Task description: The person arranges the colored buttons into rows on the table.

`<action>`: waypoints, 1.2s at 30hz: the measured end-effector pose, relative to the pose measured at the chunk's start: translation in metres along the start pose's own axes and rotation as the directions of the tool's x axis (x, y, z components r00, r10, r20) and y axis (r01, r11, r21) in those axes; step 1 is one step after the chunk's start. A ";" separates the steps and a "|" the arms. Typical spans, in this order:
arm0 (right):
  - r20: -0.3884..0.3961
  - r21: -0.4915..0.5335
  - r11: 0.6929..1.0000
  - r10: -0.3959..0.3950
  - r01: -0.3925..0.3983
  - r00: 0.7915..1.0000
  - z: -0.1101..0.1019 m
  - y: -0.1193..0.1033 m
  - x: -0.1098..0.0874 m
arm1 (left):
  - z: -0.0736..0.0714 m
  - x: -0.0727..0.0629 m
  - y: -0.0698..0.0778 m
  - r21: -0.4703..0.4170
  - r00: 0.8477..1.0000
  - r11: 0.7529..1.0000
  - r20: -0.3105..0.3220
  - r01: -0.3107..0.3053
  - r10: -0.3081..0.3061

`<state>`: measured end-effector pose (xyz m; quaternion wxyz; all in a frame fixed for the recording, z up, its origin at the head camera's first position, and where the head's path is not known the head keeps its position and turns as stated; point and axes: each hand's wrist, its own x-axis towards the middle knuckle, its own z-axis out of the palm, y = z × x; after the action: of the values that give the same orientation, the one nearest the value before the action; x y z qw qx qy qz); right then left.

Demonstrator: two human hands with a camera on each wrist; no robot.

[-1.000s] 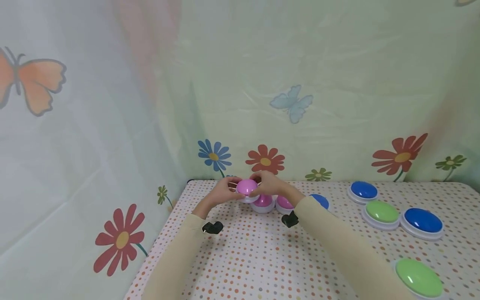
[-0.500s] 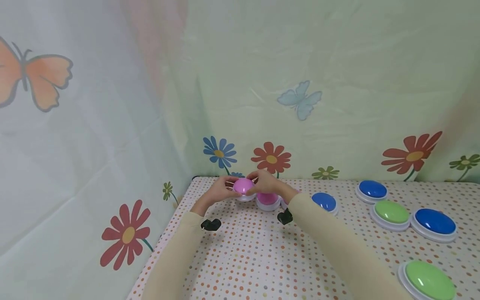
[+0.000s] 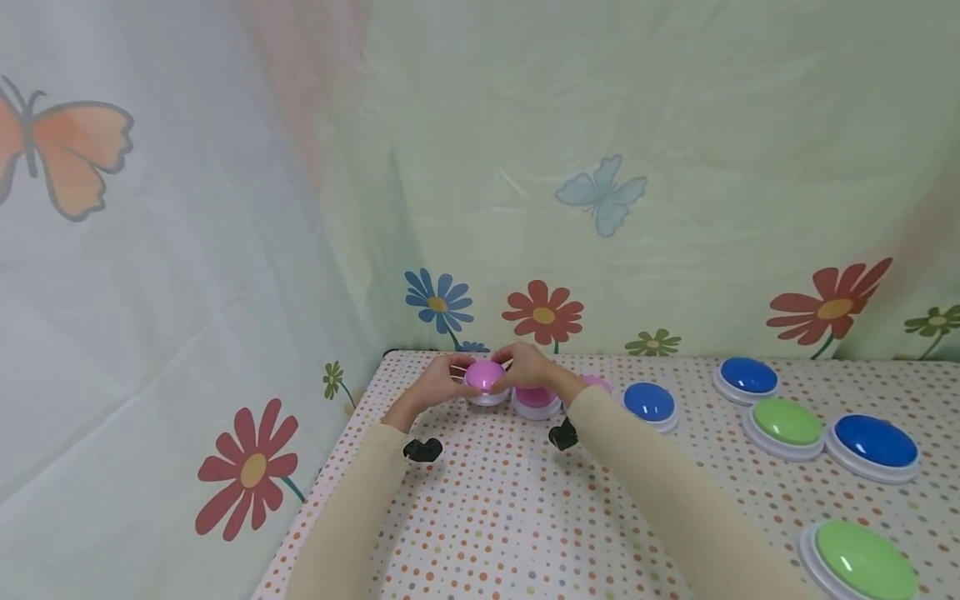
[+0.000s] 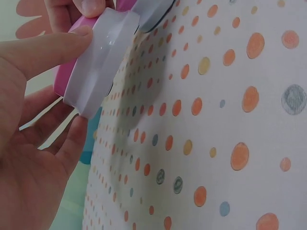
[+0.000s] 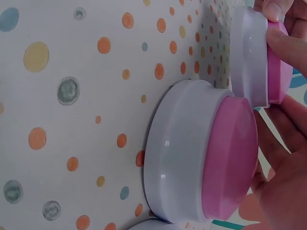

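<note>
1. Grips a pink-domed button [image 3: 484, 375] between left hand [image 3: 437, 384] and right hand [image 3: 527, 367] — just below the middle of the head frame, near the far edge of a dotted tablecloth [image 3: 465, 517].
2. At upper left of the left wrist frame, presses left thumb to the button's side, with left fingers bent round from below.
3. At upper right of the right wrist frame, pinches the same button with right thumb on the pink edge and right fingers underneath.
4. Hard to tell from these views about contact between white base and tablecloth.
5. Just right of the held button, near the middle of the head frame: a second pink button [image 3: 536, 398], then a third pink button [image 3: 597, 382] partly hidden by the right sleeve [image 3: 660, 483], then a blue button [image 3: 648, 402].
6. Grouped at right of the head frame: a farther blue button [image 3: 748, 376], a green button [image 3: 787, 422] and a nearer blue button [image 3: 875, 441] — with another green button [image 3: 866, 558] at lower right.
7. Behind, across the upper frame: a pale curtain [image 3: 480, 125] with printed flowers and butterflies.
</note>
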<state>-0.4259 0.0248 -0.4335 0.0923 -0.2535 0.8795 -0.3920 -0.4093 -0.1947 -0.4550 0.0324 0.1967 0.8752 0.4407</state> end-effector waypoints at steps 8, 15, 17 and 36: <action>-0.011 0.003 0.999 0.036 -0.036 0.999 0.000 0.002 -0.002 | 0.004 0.003 0.000 -0.008 1.000 1.000 0.007 0.026 -0.026; -0.019 -0.004 0.999 0.042 -0.042 0.999 -0.001 0.005 -0.002 | 0.006 0.006 0.001 -0.022 0.999 0.999 0.024 0.038 -0.038; -0.017 -0.006 0.999 0.049 -0.049 0.999 -0.001 0.005 -0.003 | 0.007 0.007 -0.001 -0.022 0.999 0.999 0.028 0.035 -0.035; -0.015 -0.040 0.996 0.080 -0.081 0.997 0.010 0.010 0.005 | 0.012 0.001 -0.015 -0.056 0.997 0.996 0.017 0.075 -0.075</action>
<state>-0.4301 0.0220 -0.4476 0.0971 -0.2171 0.8975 -0.3715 -0.4123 -0.1932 -0.4738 0.0612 0.1661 0.8689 0.4623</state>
